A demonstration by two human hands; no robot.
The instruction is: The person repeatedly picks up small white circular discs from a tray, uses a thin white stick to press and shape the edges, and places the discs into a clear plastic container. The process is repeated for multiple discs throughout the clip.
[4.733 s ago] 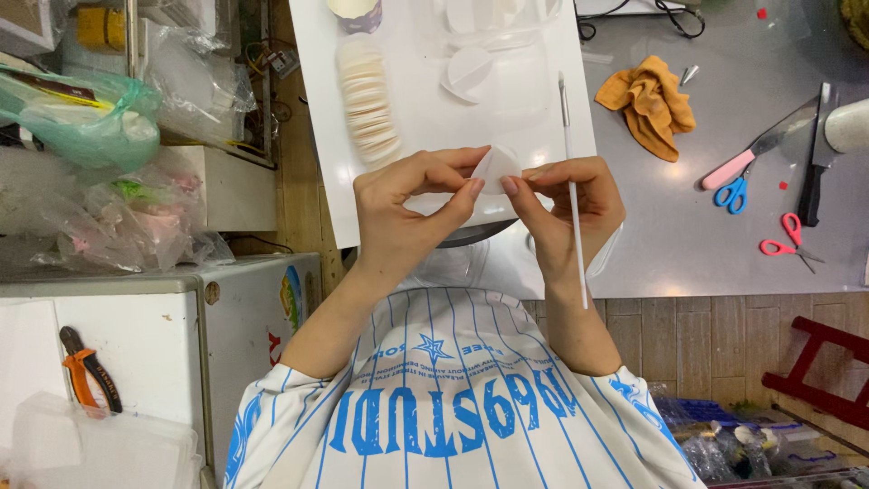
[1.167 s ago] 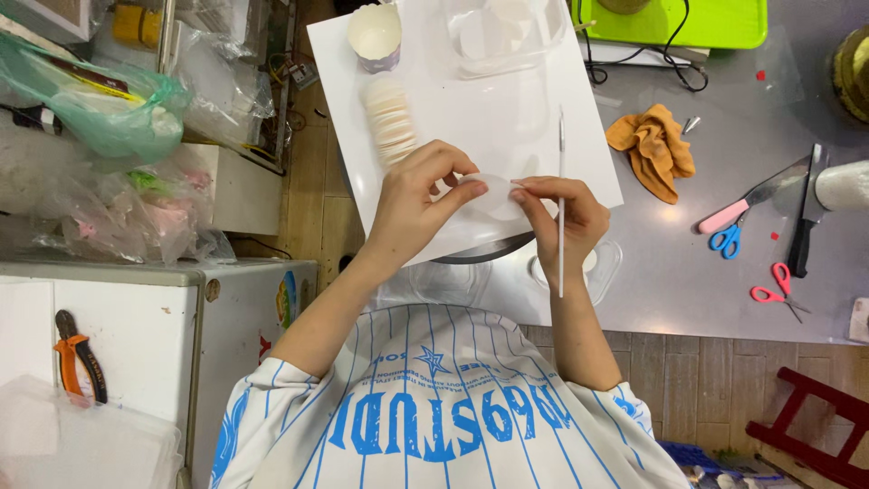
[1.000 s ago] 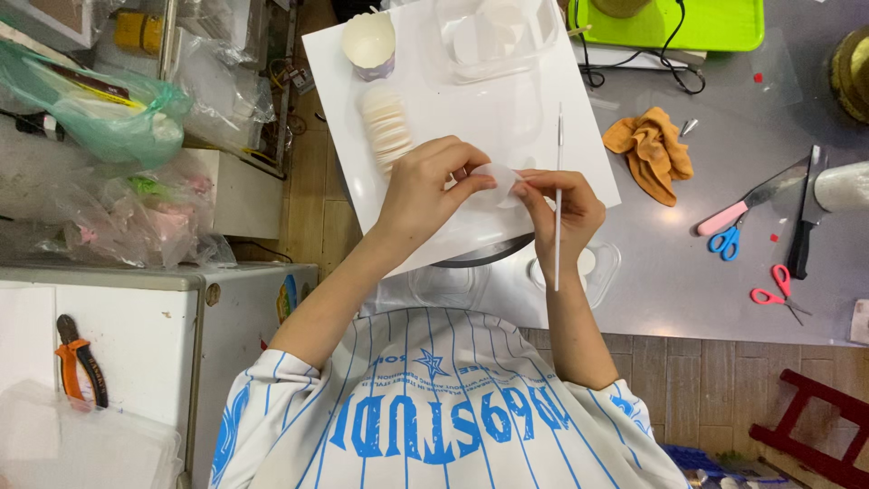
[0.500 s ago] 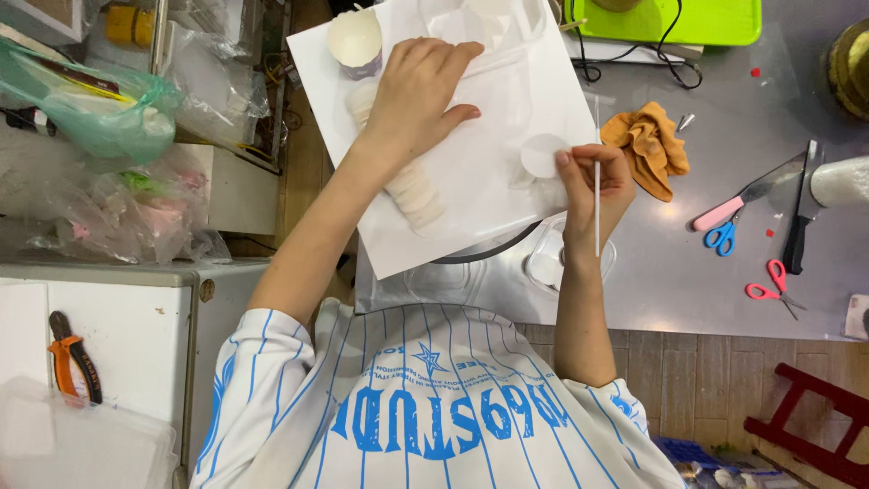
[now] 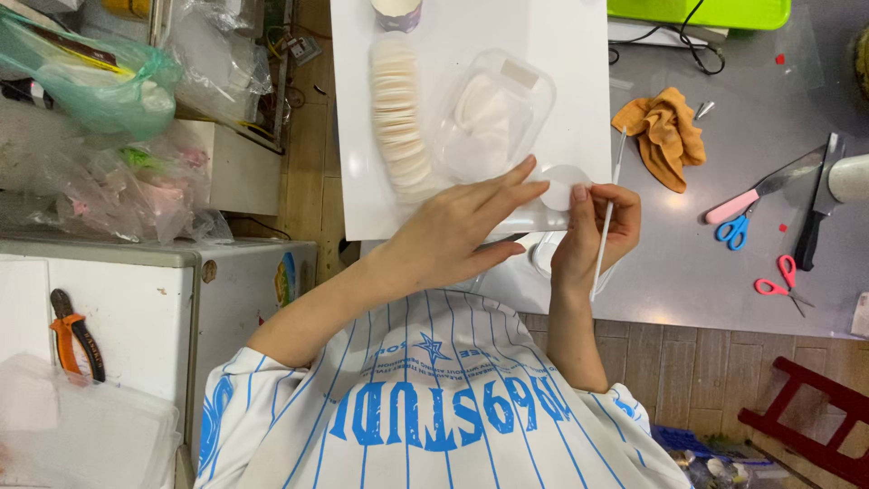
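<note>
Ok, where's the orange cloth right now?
In the head view the orange cloth lies crumpled on the grey table, right of the white board, just beyond the right hand holding the thin white stick.

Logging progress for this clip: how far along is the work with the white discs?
Done: cannot tell; no finished pile is clearly set apart. In hand: the left hand and right hand hold one white disc, the right also gripping a thin white stick. Left: a long row of discs lies on the white board.
</note>
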